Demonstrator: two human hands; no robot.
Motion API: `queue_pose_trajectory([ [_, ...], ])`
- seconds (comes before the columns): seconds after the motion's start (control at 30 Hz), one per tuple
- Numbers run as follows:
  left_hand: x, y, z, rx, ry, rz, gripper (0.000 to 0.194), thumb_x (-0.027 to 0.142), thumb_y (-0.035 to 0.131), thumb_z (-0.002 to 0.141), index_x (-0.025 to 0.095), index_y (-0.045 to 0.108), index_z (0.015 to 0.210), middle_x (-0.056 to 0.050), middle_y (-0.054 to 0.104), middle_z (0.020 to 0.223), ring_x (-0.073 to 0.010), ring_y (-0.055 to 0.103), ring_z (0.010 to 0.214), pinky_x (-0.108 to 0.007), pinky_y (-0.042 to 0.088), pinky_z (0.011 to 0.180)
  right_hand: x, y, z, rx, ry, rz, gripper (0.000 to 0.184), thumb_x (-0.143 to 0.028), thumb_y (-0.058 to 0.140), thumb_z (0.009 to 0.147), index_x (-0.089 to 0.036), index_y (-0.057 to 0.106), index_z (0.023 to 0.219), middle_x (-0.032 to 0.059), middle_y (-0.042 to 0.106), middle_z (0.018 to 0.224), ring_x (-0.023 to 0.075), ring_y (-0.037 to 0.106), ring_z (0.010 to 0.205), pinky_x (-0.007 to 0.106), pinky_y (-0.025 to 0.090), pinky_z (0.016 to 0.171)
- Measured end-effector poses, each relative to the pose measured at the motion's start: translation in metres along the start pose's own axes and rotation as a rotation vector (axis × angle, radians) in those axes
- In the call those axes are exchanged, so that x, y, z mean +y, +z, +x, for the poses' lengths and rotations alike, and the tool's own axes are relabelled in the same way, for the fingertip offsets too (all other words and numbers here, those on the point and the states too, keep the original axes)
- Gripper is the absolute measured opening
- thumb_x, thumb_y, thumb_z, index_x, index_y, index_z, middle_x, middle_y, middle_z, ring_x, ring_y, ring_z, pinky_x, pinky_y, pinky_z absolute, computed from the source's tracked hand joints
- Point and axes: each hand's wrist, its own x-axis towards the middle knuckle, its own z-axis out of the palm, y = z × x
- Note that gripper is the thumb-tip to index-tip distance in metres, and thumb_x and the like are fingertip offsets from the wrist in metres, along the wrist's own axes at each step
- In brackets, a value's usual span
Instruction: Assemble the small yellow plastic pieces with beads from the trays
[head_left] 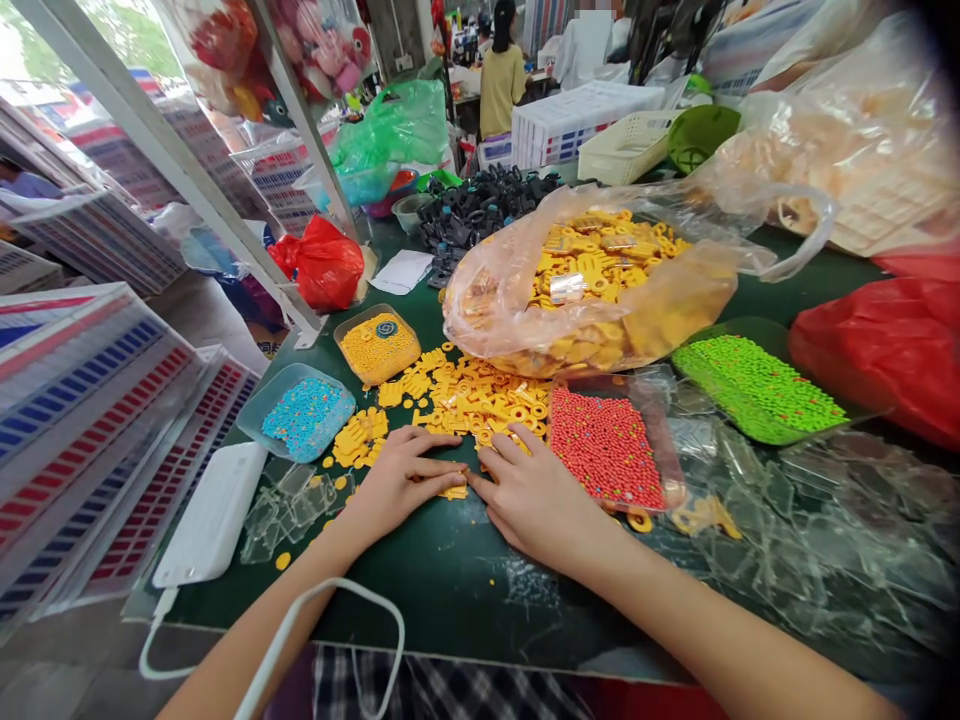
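Note:
My left hand rests low over the dark green table, its thumb and a finger pressed together beside a small yellow plastic piece. Facing it, my right hand has curled fingers, and its thumb and index tips meet the left fingertips. What lies between the right fingertips is hidden. Just beyond both hands spreads a pile of yellow plastic pieces, some ring-shaped and some flat. A tray of red beads touches this pile, right of my right hand. Yellow beads and blue beads fill two containers to the left.
A large clear bag of yellow parts lies behind the pile. Green beads and clear plastic pieces are at right. A white power bank with a cable lies left. Black parts are heaped behind; two people are farther back.

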Motion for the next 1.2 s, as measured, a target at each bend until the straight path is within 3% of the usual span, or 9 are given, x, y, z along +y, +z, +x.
queue_pose_trajectory([
  [0.17,-0.003,-0.008,0.001,0.049,-0.059,-0.074,0.02,0.041,0.059,0.092,0.034,0.078,0.096,-0.003,0.073,0.108,-0.0229,0.058,0.099,-0.042,0.046,0.089,0.0,0.001,0.0,-0.021,0.0,0.007,0.012,-0.027,0.067,0.081,-0.018,0.072,0.088,0.0061,0.065,0.083,0.0227,0.053,0.092,0.04,0.032,0.097],
  [0.57,0.004,0.005,-0.001,0.011,0.047,0.055,0.019,0.039,0.062,0.09,0.035,0.076,0.102,-0.003,0.068,0.122,-0.0238,0.054,0.103,-0.045,0.043,0.095,0.0,0.0,0.0,-0.051,0.008,0.004,0.017,-0.028,0.066,0.082,-0.017,0.072,0.094,0.0069,0.066,0.088,0.0228,0.053,0.093,0.039,0.032,0.095],
  [0.93,0.004,-0.004,0.002,0.081,-0.034,-0.118,0.02,0.036,0.059,0.092,0.031,0.078,0.097,-0.004,0.072,0.114,-0.0232,0.058,0.102,-0.044,0.045,0.093,0.0,-0.002,0.001,-0.08,0.001,-0.007,0.016,-0.025,0.063,0.084,-0.019,0.073,0.095,0.0066,0.066,0.087,0.0229,0.054,0.093,0.039,0.036,0.094],
  [1.2,0.006,0.003,0.001,0.026,0.048,0.008,0.02,0.038,0.059,0.092,0.034,0.077,0.101,-0.002,0.07,0.119,-0.0234,0.055,0.1,-0.045,0.041,0.094,0.0,-0.002,0.0,-0.065,-0.003,-0.026,0.016,-0.027,0.065,0.083,-0.018,0.072,0.094,0.0071,0.067,0.089,0.0234,0.054,0.094,0.039,0.035,0.095],
])
